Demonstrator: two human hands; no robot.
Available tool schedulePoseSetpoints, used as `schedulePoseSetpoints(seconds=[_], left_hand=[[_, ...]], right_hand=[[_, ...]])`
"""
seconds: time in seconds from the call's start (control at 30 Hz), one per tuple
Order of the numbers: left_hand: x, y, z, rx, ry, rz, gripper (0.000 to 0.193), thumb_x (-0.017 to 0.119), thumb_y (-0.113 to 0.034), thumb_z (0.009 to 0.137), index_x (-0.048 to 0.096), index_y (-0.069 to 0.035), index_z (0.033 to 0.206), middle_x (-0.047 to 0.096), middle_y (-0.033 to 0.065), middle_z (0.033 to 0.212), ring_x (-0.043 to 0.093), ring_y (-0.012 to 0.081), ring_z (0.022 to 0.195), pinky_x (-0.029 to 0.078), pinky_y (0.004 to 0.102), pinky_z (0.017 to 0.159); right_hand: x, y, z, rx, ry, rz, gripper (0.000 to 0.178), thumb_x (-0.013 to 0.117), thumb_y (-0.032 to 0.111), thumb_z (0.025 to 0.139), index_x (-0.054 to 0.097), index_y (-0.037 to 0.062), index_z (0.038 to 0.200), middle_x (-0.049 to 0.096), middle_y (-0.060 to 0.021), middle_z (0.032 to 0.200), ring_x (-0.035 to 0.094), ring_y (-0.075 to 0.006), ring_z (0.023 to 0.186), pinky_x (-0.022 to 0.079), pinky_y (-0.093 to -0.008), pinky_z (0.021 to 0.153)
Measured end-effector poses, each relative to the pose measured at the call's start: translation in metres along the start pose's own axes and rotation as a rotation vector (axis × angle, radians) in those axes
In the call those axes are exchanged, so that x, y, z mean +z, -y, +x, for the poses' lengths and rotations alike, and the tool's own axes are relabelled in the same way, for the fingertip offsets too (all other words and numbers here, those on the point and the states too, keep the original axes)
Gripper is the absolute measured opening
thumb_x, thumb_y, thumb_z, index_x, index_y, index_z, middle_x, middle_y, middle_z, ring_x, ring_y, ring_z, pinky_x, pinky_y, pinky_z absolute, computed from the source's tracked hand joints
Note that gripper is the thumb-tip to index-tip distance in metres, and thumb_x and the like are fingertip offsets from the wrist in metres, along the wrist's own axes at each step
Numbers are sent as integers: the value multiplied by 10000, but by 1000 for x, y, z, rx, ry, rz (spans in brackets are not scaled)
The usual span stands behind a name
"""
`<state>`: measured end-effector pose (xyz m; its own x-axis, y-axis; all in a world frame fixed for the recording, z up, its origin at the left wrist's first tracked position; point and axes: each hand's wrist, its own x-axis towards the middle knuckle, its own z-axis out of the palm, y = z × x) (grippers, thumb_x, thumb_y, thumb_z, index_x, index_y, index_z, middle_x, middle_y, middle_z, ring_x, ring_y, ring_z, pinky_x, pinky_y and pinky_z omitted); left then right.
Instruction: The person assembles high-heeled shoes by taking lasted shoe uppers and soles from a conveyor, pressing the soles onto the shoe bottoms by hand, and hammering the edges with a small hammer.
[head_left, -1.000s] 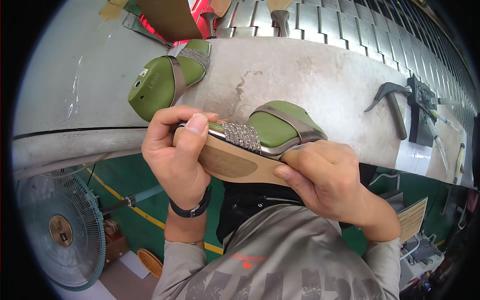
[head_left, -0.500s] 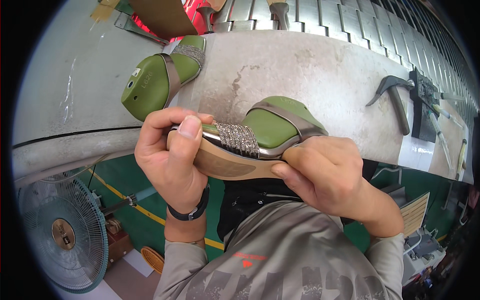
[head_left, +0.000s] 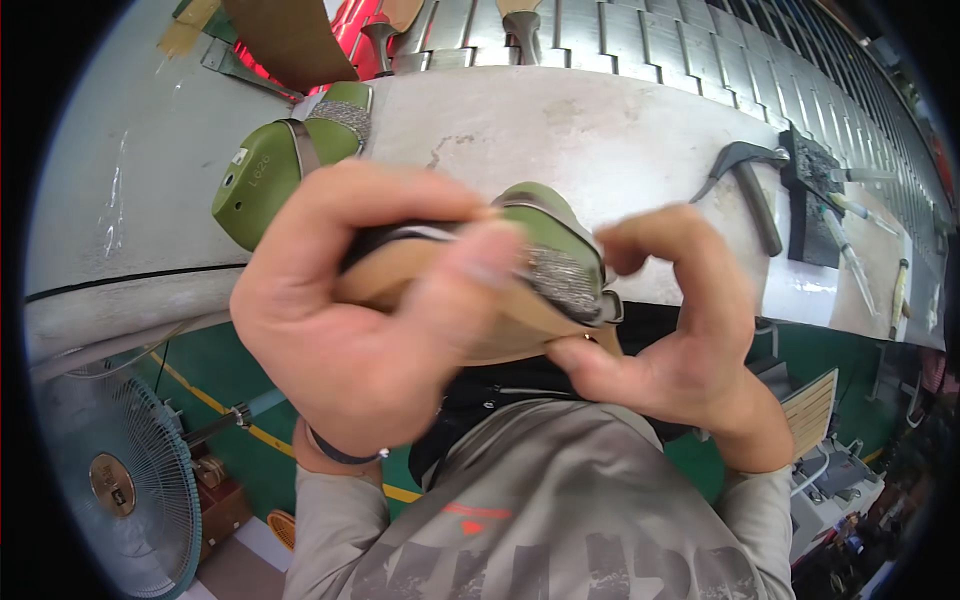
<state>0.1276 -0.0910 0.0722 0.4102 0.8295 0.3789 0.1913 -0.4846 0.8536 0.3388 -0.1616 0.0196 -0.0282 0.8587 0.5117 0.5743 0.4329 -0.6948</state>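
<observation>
- Sandals on green lasts: 2. One held sandal [head_left: 565, 280]; one spare sandal [head_left: 303, 146] on the surface [head_left: 610, 125], toward its left end.
- Hammers: 1 [head_left: 757, 210], lying at right beside 1 black block [head_left: 810, 205]. Slim pale tools: several; overlap prevents a sure count.
- Fans: 1 [head_left: 140, 490], lower left.
- Hands: 2. Left hand [head_left: 350, 365], blurred, closed around one end of the held sandal, thumb across its tan sole [head_left: 510, 335].
- Right hand [head_left: 700, 350]: half curled, thumb at the sole's edge, index fingertip close to the last; cannot tell whether gripping.
- Held sandal: between both hands, tilted, glittery band facing right.
</observation>
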Motion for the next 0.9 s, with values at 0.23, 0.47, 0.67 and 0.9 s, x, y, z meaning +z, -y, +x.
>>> schedulePoseSetpoints(seconds=[0.23, 0.47, 0.67, 0.9], left_hand=[[54, 32, 58, 44, 174, -803, 552, 437, -461, 1103, 623, 47, 1212, 694, 213, 1194, 652, 282, 1147, 495, 433, 1045], [74, 150, 3, -519, 58, -1025, 631, 290, -477, 1144, 632, 33, 1290, 692, 181, 1271, 627, 258, 1235, 460, 433, 1094], [65, 137, 33, -296, -90, -593, 501, 371, -346, 1127, 658, 60, 1182, 731, 149, 1030, 704, 190, 876, 564, 315, 802], [64, 132, 41, 37, 202, -431, 630, 389, -485, 1141, 725, 40, 1046, 718, 76, 1019, 634, 139, 959, 494, 284, 885]], right_hand=[[-45, 5, 29, 133, -118, 297, 611, 786, 133, 819, 572, -31, 1367, 721, -151, 1076, 733, -226, 918, 593, -328, 813], [-62, -45, -47, 806, -463, 758, 505, 538, 225, 999, 458, -21, 1433, 635, -189, 1317, 689, -276, 1183, 612, -420, 973], [-9, -41, -100, 907, -295, 963, 514, 724, 131, 914, 497, 22, 1362, 715, -135, 1077, 742, -264, 957, 621, -358, 798], [-21, -9, 8, 325, 60, 141, 716, 877, 131, 783, 559, 50, 1420, 636, -20, 812, 576, -95, 660, 463, -254, 576]])
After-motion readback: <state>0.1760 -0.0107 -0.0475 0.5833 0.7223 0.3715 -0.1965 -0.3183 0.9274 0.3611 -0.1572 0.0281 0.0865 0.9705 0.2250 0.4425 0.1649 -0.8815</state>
